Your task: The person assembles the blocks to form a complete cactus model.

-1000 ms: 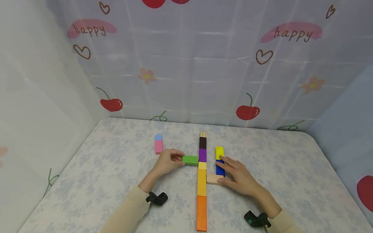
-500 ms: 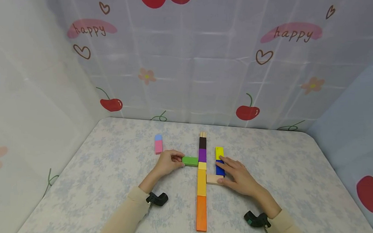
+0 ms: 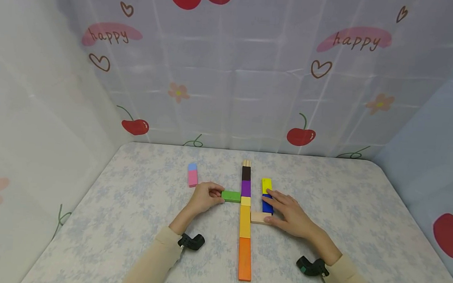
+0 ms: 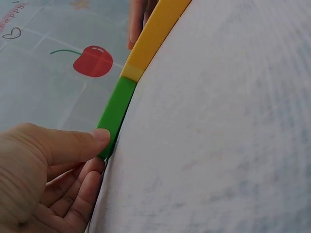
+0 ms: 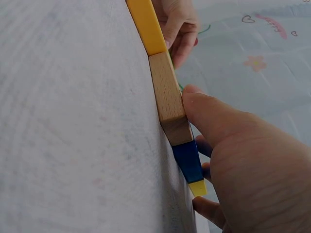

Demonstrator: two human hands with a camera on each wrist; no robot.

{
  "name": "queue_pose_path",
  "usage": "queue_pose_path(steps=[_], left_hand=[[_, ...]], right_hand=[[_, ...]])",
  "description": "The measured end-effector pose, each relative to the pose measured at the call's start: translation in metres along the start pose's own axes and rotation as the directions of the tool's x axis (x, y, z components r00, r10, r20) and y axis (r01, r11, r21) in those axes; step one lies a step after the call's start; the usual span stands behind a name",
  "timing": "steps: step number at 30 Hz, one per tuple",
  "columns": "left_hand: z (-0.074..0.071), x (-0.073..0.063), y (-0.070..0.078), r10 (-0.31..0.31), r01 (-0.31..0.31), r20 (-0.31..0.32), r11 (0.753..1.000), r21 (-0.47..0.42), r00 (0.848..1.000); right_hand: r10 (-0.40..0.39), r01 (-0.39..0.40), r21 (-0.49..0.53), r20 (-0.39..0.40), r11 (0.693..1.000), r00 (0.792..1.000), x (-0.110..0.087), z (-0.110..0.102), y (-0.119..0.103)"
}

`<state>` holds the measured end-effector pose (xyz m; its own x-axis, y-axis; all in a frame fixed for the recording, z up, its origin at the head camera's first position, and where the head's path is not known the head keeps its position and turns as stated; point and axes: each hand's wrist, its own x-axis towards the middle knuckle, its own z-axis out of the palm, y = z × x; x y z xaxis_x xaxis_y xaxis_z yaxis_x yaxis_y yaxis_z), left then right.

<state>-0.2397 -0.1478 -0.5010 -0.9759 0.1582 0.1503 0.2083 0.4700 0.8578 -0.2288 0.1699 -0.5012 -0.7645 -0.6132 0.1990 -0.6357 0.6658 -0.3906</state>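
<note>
My left hand (image 3: 204, 196) pinches the outer end of a green block (image 3: 231, 196) between thumb and fingers. The block lies flat, its other end against the left side of a central column of blocks. To the right, my right hand (image 3: 293, 214) has its fingers spread over a blue block (image 3: 267, 204) and the edge of a yellow block (image 3: 266, 185). Its thumb rests on a plain wooden block (image 5: 167, 87), which meets the column's long amber block (image 3: 245, 221). In the left wrist view, the left thumb lies on the green block's top.
The column runs from thin wooden sticks (image 3: 246, 163) through a black block (image 3: 246, 173), a purple block (image 3: 246, 188) and a small pale yellow block (image 3: 245, 201) to an orange block (image 3: 245, 260) nearest me. A pink block (image 3: 192, 179) touches a light-blue block (image 3: 192, 167) at left.
The green block has slid very slightly toward me along the column, with my left hand still pinching it. My right hand stays in place.
</note>
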Motion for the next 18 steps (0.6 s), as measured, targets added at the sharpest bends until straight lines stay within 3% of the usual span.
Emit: queue_pose_path(steps=[18], left_hand=[[0.0008,0.0003,0.0,-0.02,0.02,0.012,1.0,0.004,1.0]], right_hand=[[0.009,-0.009,-0.007,0.003,1.0,1.0,-0.0001,-0.0009,-0.0014]])
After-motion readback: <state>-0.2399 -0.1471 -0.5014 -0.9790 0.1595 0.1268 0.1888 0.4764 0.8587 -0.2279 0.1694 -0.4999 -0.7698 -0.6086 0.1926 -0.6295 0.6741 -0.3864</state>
